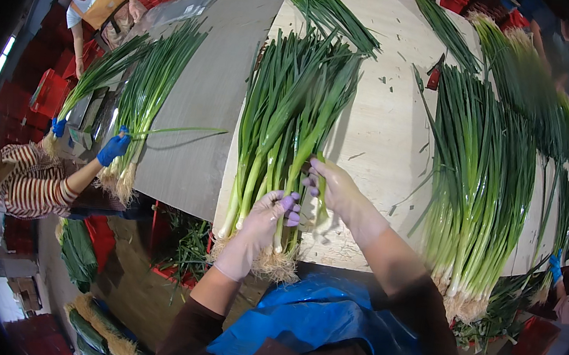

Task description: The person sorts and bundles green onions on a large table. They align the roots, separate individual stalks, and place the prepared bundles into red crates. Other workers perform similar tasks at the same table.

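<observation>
A bundle of green onions (282, 103) lies on the pale wooden table in front of me, its hairy roots over the near edge. My left hand (273, 210), in a thin pale glove, is closed around the lower stalk of one green onion at the bundle's right side. Just above and to the right, my right hand (331, 183), gloved alike, pinches a loose green leaf (322, 190) that hangs down beside that stalk. The palm side of my right hand is partly hidden.
A large green onion pile (478, 189) lies to the right, with red-handled cutters (434, 76) near its top. More green onions (329, 12) lie at the far side. A co-worker in blue gloves (115, 148) handles others at left. Below the table stands a red crate of trimmings (173, 272).
</observation>
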A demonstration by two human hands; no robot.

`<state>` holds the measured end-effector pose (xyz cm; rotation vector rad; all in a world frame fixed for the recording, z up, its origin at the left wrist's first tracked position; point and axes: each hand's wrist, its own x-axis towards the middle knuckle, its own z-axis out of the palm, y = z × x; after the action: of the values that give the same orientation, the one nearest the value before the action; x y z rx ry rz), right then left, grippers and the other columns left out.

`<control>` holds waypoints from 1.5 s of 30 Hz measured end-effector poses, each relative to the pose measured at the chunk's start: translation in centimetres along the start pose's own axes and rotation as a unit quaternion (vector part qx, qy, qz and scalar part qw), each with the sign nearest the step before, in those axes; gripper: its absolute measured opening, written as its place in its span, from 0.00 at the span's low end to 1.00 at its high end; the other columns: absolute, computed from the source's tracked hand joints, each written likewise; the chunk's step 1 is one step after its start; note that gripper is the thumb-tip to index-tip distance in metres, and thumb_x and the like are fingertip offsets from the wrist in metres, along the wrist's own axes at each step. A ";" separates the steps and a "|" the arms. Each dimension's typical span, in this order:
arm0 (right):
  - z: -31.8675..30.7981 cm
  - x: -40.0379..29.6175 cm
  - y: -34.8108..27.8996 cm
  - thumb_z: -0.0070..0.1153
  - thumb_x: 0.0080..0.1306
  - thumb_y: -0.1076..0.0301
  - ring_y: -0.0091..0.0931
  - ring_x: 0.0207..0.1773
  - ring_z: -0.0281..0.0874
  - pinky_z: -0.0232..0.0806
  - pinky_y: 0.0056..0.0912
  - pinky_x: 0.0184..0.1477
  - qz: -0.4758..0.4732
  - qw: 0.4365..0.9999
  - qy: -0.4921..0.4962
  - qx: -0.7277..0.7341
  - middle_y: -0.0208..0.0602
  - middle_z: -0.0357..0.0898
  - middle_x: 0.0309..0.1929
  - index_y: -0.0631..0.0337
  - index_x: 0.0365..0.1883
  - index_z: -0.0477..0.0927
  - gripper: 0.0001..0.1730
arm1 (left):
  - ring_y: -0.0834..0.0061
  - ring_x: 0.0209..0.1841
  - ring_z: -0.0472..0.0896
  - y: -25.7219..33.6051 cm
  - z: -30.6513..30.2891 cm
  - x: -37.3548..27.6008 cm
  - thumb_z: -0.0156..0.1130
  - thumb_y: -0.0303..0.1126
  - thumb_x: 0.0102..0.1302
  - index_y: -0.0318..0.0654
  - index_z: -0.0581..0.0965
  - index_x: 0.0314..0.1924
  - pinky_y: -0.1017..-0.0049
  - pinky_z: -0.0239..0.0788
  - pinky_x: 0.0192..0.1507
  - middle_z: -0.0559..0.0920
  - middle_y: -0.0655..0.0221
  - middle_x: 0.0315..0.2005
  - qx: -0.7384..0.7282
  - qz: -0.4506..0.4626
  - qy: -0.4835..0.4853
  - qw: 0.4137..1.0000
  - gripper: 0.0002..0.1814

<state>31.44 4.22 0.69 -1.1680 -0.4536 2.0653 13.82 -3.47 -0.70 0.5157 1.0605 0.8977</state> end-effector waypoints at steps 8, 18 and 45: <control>-0.5 3.6 1.5 0.45 0.72 0.60 0.16 0.30 0.61 0.55 0.18 0.31 -0.023 0.994 -0.107 0.013 0.30 0.79 0.46 0.52 0.59 0.76 0.19 | 0.76 0.33 0.79 -2.0 -0.9 0.6 0.56 0.37 0.72 0.34 0.74 0.51 0.74 0.75 0.39 0.81 0.67 0.34 -0.006 0.015 -0.027 0.999 0.15; -1.6 3.3 5.0 0.52 0.70 0.62 0.22 0.31 0.75 0.67 0.26 0.33 0.018 0.976 0.053 -0.209 0.34 0.80 0.36 0.63 0.51 0.75 0.16 | 0.74 0.33 0.79 -3.1 -1.7 1.5 0.56 0.35 0.71 0.33 0.73 0.52 0.71 0.75 0.42 0.81 0.65 0.36 -0.052 0.025 -0.039 0.998 0.15; -20.1 -44.1 7.7 0.58 0.66 0.58 0.20 0.27 0.72 0.64 0.20 0.29 -0.305 0.863 0.401 -0.037 0.30 0.76 0.27 0.65 0.41 0.78 0.17 | 0.71 0.43 0.78 -4.5 5.8 1.0 0.56 0.25 0.64 0.31 0.71 0.57 0.75 0.73 0.43 0.79 0.58 0.47 0.366 0.211 0.190 0.886 0.20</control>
<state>60.30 -33.89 11.79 -1.5517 -0.4085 0.9107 20.96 -4.90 -2.13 1.2768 1.6982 0.9807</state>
